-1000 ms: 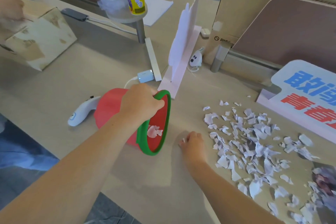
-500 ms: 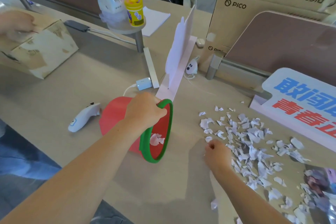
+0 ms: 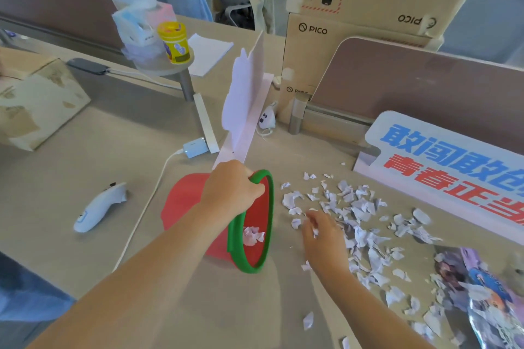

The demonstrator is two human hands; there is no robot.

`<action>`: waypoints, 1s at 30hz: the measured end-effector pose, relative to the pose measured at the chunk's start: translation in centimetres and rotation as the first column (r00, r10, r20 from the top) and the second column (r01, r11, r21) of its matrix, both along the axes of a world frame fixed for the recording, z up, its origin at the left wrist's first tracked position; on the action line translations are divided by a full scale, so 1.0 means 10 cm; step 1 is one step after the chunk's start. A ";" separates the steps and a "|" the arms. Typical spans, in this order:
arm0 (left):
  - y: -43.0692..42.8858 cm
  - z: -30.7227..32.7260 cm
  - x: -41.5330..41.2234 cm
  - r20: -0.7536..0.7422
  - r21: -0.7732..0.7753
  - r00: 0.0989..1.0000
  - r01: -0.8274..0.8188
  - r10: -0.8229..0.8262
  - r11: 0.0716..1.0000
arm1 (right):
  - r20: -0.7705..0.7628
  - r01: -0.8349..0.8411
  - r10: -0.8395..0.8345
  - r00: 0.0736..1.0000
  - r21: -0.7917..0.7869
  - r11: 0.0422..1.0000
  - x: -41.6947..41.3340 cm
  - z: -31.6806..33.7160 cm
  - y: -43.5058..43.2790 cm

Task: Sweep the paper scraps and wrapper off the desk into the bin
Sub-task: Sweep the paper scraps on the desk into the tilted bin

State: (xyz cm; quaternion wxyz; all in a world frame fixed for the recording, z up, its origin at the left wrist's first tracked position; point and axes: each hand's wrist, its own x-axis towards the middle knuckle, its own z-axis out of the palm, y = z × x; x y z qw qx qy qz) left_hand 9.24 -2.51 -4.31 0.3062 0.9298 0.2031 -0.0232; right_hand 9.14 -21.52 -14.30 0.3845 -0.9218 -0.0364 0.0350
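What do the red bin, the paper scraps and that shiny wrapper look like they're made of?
The bin: likely moulded plastic, smooth, slightly matte red wall. The scraps: thin white paper, ragged torn edges, some curled. The wrapper: probably glossy plastic or foil film, printed, crinkled, with glare.

My left hand (image 3: 231, 193) and right hand (image 3: 323, 238) are bare, forearms (image 3: 158, 272) uncovered well behind each grip; blue cloth (image 3: 25, 303), maybe my trousers, shows below the left elbow.
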 end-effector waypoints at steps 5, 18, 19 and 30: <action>-0.05 -0.01 0.10 0.006 0.030 1.000 -0.010 0.010 1.000 | -0.163 -0.231 0.186 0.969 -0.337 0.913 0.01 -0.40 -0.31; 0.17 -0.02 0.27 0.045 0.003 0.994 -0.102 0.102 0.995 | -0.001 -0.335 0.405 0.914 -0.562 0.756 0.34 -0.72 0.00; 0.16 -0.03 0.26 0.056 -0.006 0.994 -0.098 0.098 0.995 | 0.001 -0.339 0.415 0.910 -0.574 0.745 0.40 -0.72 0.03; 0.18 -0.01 0.27 0.095 -0.003 0.989 -0.113 0.113 0.994 | -0.054 -0.571 0.632 0.773 -0.494 0.656 0.97 -0.82 0.25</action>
